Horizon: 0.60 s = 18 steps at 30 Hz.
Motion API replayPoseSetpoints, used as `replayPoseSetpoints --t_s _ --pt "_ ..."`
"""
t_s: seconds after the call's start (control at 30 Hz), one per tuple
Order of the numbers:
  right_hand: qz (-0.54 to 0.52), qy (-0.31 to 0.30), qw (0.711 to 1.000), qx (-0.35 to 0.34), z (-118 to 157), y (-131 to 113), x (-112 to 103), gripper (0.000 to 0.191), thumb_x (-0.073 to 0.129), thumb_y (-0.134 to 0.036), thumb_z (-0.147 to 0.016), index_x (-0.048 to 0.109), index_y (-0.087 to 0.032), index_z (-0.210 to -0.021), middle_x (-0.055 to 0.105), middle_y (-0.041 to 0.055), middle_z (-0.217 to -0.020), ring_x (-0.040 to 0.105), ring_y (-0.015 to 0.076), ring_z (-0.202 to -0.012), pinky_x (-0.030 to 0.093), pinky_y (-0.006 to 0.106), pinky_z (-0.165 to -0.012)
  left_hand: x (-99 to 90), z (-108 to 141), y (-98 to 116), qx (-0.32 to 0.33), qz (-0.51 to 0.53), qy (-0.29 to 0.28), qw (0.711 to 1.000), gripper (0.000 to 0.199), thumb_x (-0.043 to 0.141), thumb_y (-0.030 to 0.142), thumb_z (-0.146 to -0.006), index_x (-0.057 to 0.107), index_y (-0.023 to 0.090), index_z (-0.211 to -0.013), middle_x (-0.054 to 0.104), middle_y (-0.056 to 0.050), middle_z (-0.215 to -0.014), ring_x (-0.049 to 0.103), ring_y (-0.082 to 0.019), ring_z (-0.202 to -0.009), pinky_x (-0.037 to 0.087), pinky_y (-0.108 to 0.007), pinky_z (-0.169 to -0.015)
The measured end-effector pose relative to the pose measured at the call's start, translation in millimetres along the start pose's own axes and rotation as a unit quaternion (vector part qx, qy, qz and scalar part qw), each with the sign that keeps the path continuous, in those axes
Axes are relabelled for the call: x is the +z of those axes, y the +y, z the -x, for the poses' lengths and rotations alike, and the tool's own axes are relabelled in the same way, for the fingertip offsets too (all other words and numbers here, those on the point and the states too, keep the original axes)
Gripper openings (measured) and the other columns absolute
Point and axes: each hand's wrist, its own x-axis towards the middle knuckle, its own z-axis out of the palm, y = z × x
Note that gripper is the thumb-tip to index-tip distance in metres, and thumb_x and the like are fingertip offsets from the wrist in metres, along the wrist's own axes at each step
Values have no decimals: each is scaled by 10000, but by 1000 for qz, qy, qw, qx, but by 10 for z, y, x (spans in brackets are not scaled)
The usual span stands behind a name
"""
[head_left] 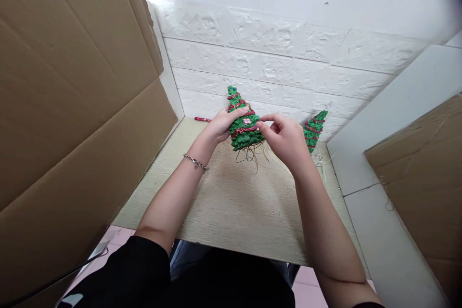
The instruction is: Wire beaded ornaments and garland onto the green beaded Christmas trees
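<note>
A small green Christmas tree (pixel 242 142) with red garland and a pink square piece on its front tilts slightly above the table. My left hand (pixel 224 124) grips it from the left side, with the thumb across its front. At the tree's right edge, my right hand (pixel 283 135) has its thumb and index finger drawn together in a pinch. Whatever lies between those fingertips is too small to make out. Thin loose strings or wires (pixel 255 160) hang below the tree's base.
A second decorated tree (pixel 314 130) stands at the back right, partly behind my right hand, with pale strings at its foot. A red stick-like item (pixel 202 119) lies by the back wall. Cardboard (pixel 86 120) rises on the left and another cardboard panel (pixel 422 173) on the right.
</note>
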Motion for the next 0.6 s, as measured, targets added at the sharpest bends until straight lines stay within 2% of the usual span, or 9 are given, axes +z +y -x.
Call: replayPoseSetpoints --t_s 0.13,0.27,0.37,0.43,0.5,0.6 --pt "-34 7 999 17 -2 -7 11 448 607 -601 -868 700 -197 -1039 507 -27 -603 489 145 -565 354 276 -552 -8 9 -3 -4 -11 -12 1000 324 838 281 -662 608 128 -832 676 -18 -750 634 -126 -648 523 -256 -644" --pt "1 19 1000 9 10 -28 28 505 673 -587 -793 663 -229 -1148 656 51 -918 597 220 -821 455 372 -768 -8 15 3 -5 -6 -21 1000 353 846 290 -648 610 132 -858 688 -22 -771 657 -141 -672 532 -259 -640" --pt "35 21 999 26 4 -10 51 464 694 -511 -770 660 -241 -1146 659 95 -1130 603 291 -1007 432 491 -919 -3 19 13 -9 -5 -15 1000 350 842 274 -646 613 134 -872 691 -19 -769 664 -146 -679 542 -266 -649" --pt "41 23 998 34 -7 12 56 492 689 -518 -768 647 -241 -1171 635 113 -1215 578 326 -1109 399 543 -984 0 22 20 -14 -11 -6 1000 327 828 269 -665 619 136 -877 693 -18 -770 663 -143 -679 548 -270 -663" --pt "41 17 998 43 -18 38 55 542 680 -553 -765 626 -245 -1208 606 123 -1280 533 352 -1203 363 579 -1032 1 25 26 -16 -14 -9 1000 312 822 273 -677 625 136 -877 695 -18 -773 664 -140 -679 550 -267 -667" --pt "13 -25 998 61 -28 87 65 605 648 -591 -776 582 -247 -1269 559 124 -1365 476 358 -1284 337 591 -1073 -3 25 29 -8 -5 -27 1000 340 846 288 -653 632 136 -871 698 -17 -772 668 -141 -680 550 -257 -648"
